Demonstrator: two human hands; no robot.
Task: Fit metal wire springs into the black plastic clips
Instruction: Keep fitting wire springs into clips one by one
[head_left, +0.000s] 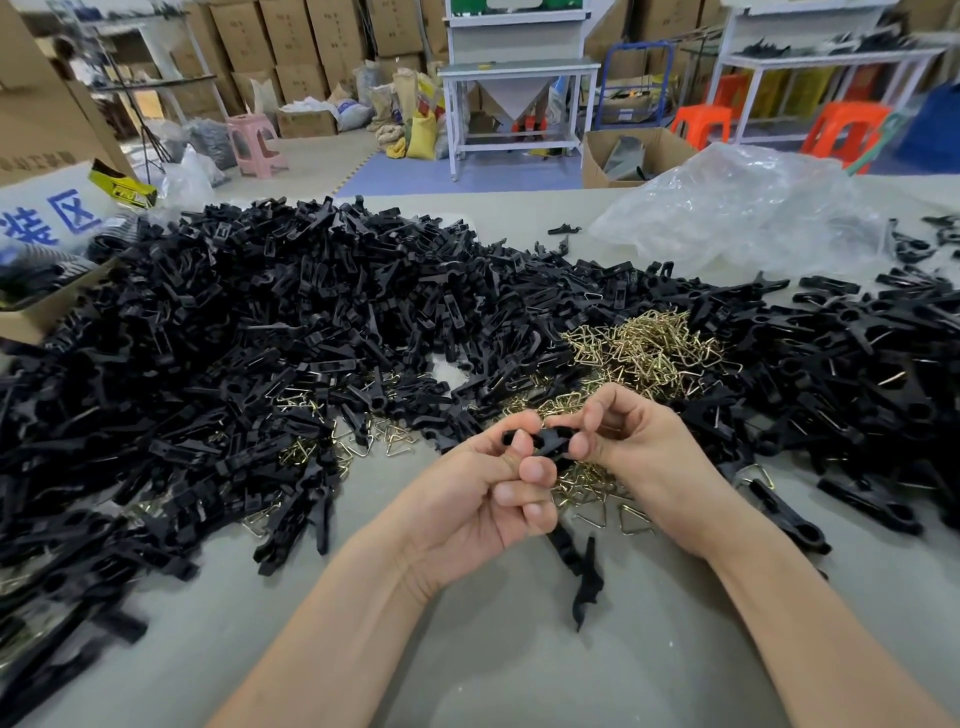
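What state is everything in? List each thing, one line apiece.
black clip: held above the table, pinched at both ends; any spring hidden.
left hand: pinches the black clip's left end.
right hand: pinches its right end.
black clip heap: loose, piled on the table.
wire springs: loose, tangled heap among clips.
clear plastic bag: crumpled, lying on the table.
cardboard box: on the floor, open.
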